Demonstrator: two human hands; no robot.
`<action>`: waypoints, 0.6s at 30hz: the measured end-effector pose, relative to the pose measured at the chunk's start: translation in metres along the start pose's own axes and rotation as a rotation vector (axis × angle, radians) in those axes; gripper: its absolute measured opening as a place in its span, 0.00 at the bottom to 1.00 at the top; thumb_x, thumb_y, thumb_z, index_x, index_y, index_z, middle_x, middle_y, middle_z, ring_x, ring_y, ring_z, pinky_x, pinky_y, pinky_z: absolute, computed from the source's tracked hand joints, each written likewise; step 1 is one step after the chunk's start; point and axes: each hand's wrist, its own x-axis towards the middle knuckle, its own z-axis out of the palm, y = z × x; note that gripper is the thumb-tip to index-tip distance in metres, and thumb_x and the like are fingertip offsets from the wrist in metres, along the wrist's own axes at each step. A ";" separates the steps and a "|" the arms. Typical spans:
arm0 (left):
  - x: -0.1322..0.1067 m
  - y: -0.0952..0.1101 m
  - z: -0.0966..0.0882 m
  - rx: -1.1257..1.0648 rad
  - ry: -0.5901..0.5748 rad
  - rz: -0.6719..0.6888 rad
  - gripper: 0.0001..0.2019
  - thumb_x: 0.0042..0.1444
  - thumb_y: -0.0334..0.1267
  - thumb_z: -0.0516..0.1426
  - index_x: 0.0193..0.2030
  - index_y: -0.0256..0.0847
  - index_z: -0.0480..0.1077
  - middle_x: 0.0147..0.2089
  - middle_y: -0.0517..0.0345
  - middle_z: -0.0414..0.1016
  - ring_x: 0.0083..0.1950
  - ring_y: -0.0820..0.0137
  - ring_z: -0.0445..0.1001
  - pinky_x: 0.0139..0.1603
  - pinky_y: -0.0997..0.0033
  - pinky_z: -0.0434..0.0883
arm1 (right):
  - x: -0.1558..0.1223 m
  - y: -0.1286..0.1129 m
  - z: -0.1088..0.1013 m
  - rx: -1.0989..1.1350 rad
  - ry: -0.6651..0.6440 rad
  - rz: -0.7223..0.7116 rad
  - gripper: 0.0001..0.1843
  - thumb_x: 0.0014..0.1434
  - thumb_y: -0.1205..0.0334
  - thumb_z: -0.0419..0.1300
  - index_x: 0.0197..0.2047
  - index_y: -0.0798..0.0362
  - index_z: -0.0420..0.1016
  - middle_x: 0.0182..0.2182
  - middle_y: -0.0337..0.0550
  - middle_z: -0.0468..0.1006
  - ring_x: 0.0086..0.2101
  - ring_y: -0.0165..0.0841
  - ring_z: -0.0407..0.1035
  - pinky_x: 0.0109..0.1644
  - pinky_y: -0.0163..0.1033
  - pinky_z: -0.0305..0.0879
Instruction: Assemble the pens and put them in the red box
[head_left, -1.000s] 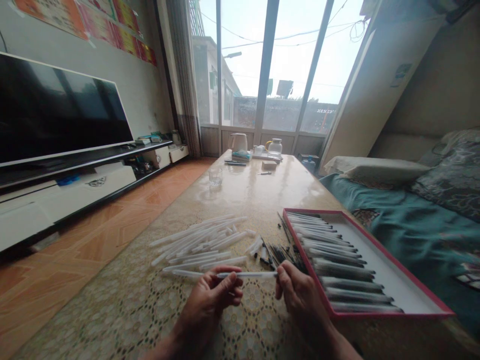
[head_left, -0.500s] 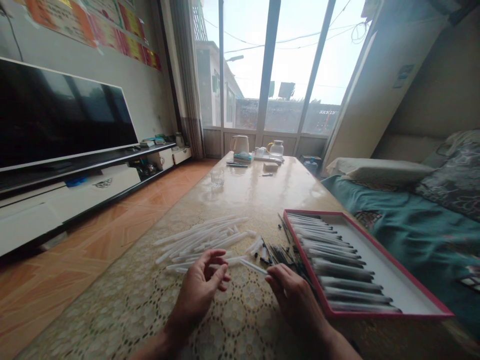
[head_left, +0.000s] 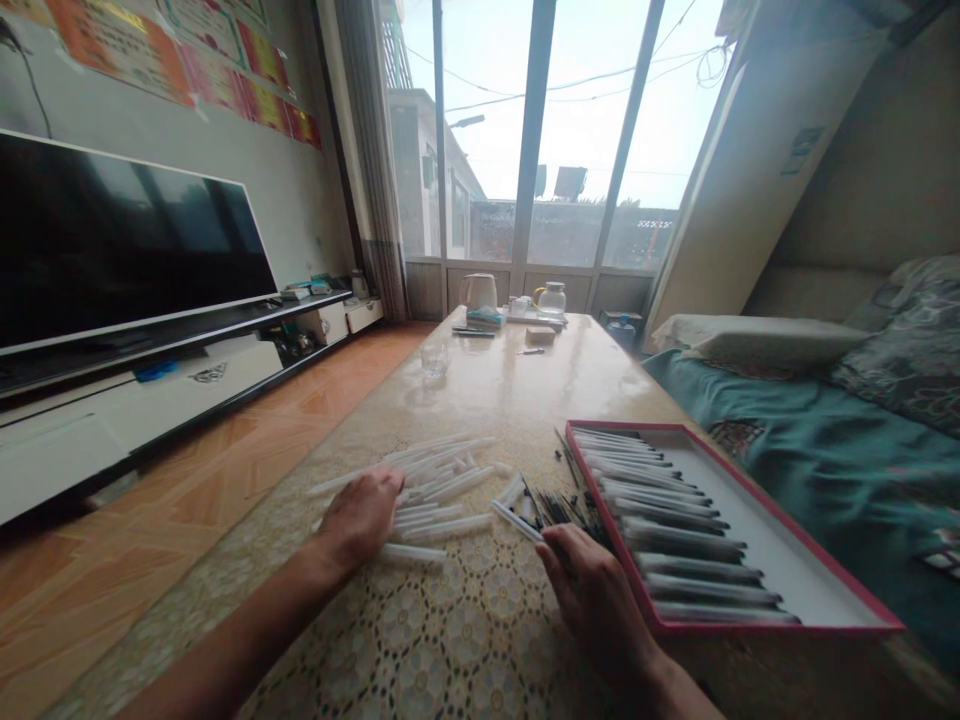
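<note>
White plastic forms the pen barrel (head_left: 517,522) clamped between the fingers of the right hand (head_left: 589,580), just left of the red-rimmed box (head_left: 754,500); its free end points away from the box, beside some short white caps (head_left: 512,490). Half a second ago the right hand held it in nearly the same place. The left hand (head_left: 367,510) has changed more: then it hovered half-curled near the barrel, and now it has swung farther from the box and come down over the heap of white tubes (head_left: 442,480). Its fingers reach in among them, though whether they are closed on one I cannot tell.

One loose tube (head_left: 415,553) lies on the near side of that heap. Black pen refills (head_left: 559,507) are scattered along the box's left wall. Inside it, assembled pens (head_left: 690,560) lie in a row, dark ends to the right. Well beyond the box, a glass tumbler (head_left: 433,362) and a pitcher (head_left: 478,291) stand on the patterned counter (head_left: 517,390).
</note>
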 end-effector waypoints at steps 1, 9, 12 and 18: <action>0.002 -0.003 0.004 0.016 -0.001 0.021 0.05 0.49 0.29 0.53 0.31 0.40 0.70 0.36 0.50 0.75 0.41 0.61 0.72 0.41 0.67 0.63 | 0.000 0.000 0.000 -0.001 0.000 -0.001 0.11 0.65 0.62 0.45 0.35 0.51 0.66 0.30 0.40 0.70 0.31 0.33 0.67 0.36 0.36 0.60; 0.006 -0.007 0.014 0.013 0.094 0.094 0.04 0.50 0.29 0.52 0.28 0.40 0.67 0.34 0.51 0.72 0.39 0.61 0.71 0.41 0.66 0.64 | 0.000 0.002 0.000 -0.009 0.017 -0.019 0.10 0.65 0.63 0.46 0.35 0.51 0.67 0.30 0.40 0.71 0.30 0.32 0.67 0.35 0.35 0.61; -0.004 0.006 0.015 -0.051 0.134 0.109 0.05 0.54 0.31 0.49 0.31 0.41 0.65 0.33 0.54 0.72 0.37 0.66 0.71 0.38 0.70 0.65 | -0.001 -0.001 0.000 -0.012 0.033 -0.038 0.10 0.64 0.63 0.46 0.36 0.51 0.67 0.29 0.40 0.71 0.29 0.31 0.68 0.35 0.34 0.61; -0.025 0.032 0.031 -0.348 0.204 0.166 0.07 0.55 0.30 0.48 0.35 0.41 0.66 0.33 0.56 0.73 0.35 0.68 0.73 0.36 0.72 0.66 | -0.001 -0.006 -0.003 -0.040 0.057 -0.030 0.10 0.64 0.63 0.46 0.35 0.52 0.67 0.28 0.40 0.72 0.28 0.31 0.68 0.33 0.33 0.61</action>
